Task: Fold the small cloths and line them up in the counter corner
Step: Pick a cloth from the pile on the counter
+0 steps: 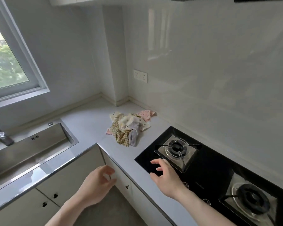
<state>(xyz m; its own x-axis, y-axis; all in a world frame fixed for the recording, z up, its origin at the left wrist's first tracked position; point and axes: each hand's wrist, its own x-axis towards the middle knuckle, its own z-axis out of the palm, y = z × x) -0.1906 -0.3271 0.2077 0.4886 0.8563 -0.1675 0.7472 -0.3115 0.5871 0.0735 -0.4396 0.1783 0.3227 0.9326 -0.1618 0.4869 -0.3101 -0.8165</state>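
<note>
A crumpled heap of small cloths (pixel 129 126) lies on the pale counter (pixel 91 123) near the back wall, with yellow check, pink dotted, cream and grey pieces tangled together. My left hand (pixel 97 185) hangs in front of the cabinet doors below the counter edge, fingers loosely curled and holding nothing. My right hand (pixel 165 175) hovers over the front left corner of the black hob, fingers spread and relaxed, nothing in it. Both hands are well short of the cloths.
A black glass gas hob (pixel 211 173) with two burners fills the counter to the right. A steel sink (pixel 29 150) with a tap (pixel 2 136) sits at the left under a window. A wall column (pixel 116 62) juts into the counter corner; a socket (pixel 140 76) is beside it.
</note>
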